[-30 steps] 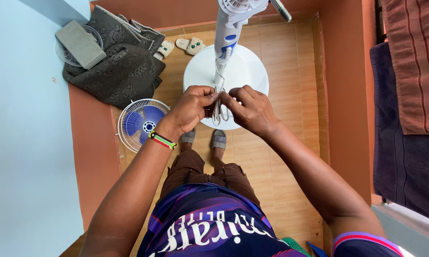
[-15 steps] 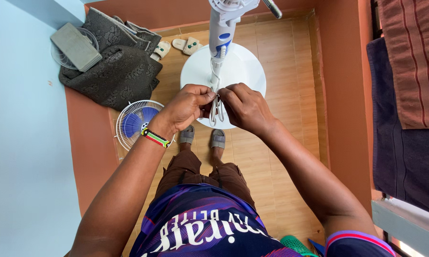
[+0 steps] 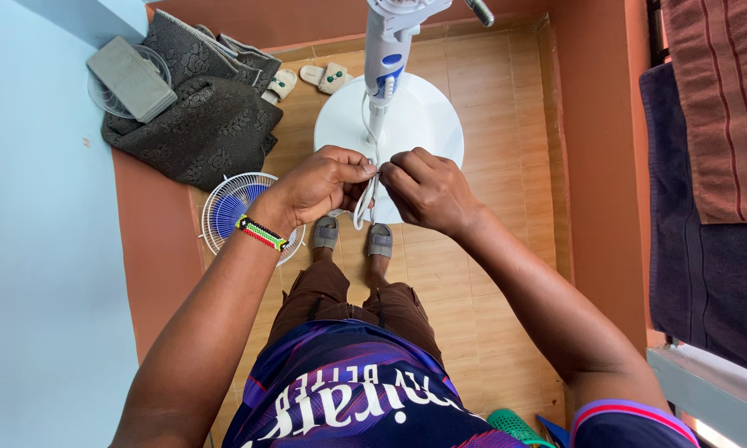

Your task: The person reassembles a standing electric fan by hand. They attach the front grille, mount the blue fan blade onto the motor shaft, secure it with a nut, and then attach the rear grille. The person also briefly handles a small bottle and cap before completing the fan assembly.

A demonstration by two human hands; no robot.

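A round fan grille (image 3: 239,209) with blue blades behind it lies on the wooden floor (image 3: 489,124), near the light blue wall (image 3: 42,249). Dark patterned cloth (image 3: 203,116) is heaped in the corner, with a grey block (image 3: 129,76) on a clear disc beside it. Pale slippers (image 3: 328,79) lie near. Brown and dark towels (image 3: 713,124) hang at the right.

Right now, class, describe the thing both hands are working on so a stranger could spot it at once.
Find the white stand fan on its round base. Below its post, the left hand and right hand pinch a looped white cord, the only thin, dangling thing there.
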